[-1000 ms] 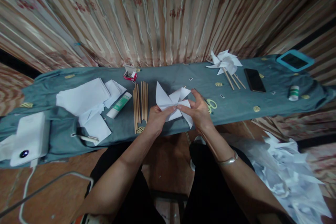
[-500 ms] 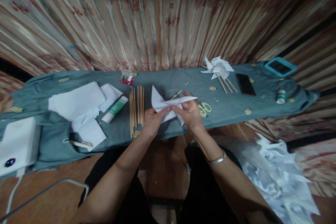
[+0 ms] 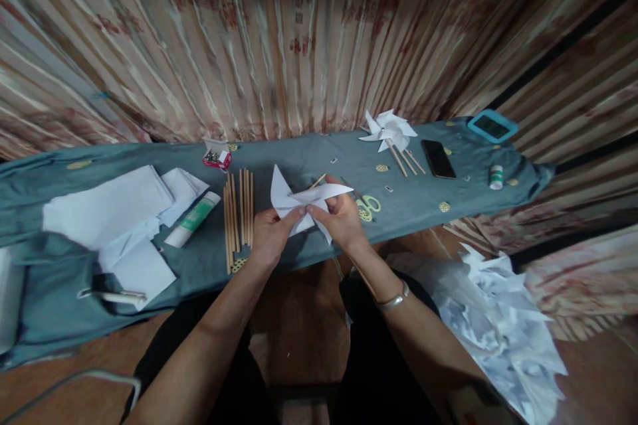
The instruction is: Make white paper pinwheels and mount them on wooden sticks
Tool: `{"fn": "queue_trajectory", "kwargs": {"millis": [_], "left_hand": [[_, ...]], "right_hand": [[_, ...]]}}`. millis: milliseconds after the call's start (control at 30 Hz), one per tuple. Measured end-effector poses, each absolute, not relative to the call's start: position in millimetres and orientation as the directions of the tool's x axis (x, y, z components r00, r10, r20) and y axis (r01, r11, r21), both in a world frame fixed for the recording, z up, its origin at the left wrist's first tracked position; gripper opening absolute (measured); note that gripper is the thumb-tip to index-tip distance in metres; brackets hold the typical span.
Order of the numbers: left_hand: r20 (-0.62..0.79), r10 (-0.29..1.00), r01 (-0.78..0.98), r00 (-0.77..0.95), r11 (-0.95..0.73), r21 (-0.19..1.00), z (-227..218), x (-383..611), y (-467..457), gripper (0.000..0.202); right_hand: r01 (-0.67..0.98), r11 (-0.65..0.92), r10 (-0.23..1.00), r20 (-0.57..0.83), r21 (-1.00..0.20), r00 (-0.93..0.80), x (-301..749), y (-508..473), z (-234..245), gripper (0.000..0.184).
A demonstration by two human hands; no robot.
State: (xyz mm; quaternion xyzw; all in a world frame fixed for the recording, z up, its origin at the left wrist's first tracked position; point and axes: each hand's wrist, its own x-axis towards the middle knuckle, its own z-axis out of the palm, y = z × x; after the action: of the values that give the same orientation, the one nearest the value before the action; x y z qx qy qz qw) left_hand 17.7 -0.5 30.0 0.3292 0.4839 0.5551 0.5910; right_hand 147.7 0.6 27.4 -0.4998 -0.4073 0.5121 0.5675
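A white paper pinwheel (image 3: pixel 302 198) with pointed blades is pinched between my two hands above the near edge of the table. My left hand (image 3: pixel 272 231) grips its left side, the thumb pressed at the centre. From the right, my right hand (image 3: pixel 341 218) holds it, its thumb meeting the other one at the middle. A wooden stick (image 3: pixel 318 180) shows just behind the paper; whether it touches the pinwheel I cannot tell. Left of my hands lie two groups of wooden sticks (image 3: pixel 246 206). Green-handled scissors (image 3: pixel 369 204) lie beside my right hand.
Paper sheets (image 3: pixel 107 194), a glue stick (image 3: pixel 192 220) and a red box of pins (image 3: pixel 217 157) lie to the left. Finished pinwheels (image 3: pixel 391 129), a phone (image 3: pixel 438 159) and a blue-framed device (image 3: pixel 492 126) are at the right. A bag of paper pinwheels (image 3: pixel 503 332) stands beside my right leg.
The view has turned a little, so the table's things sit further left. Both hands keep hold of the pinwheel, with hardly any change in their grip.
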Motion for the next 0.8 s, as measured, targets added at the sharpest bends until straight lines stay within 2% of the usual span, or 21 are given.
{"fn": "queue_trajectory", "kwargs": {"millis": [367, 600, 800], "left_hand": [[-0.153, 0.985, -0.235, -0.080, 0.130, 0.963, 28, 20, 0, 0.028], [-0.129, 0.988, -0.172, -0.082, 0.113, 0.978, 20, 19, 0, 0.020], [-0.102, 0.992, -0.130, -0.075, 0.092, 0.987, 21, 16, -1, 0.018]], "right_hand": [[-0.216, -0.046, 0.987, -0.079, -0.975, 0.143, 151, 2, 26, 0.083], [-0.209, -0.009, 0.993, -0.033, -0.978, 0.111, 152, 1, 22, 0.047], [-0.284, -0.091, 0.986, -0.127, -0.954, 0.112, 150, -1, 26, 0.063]]}}
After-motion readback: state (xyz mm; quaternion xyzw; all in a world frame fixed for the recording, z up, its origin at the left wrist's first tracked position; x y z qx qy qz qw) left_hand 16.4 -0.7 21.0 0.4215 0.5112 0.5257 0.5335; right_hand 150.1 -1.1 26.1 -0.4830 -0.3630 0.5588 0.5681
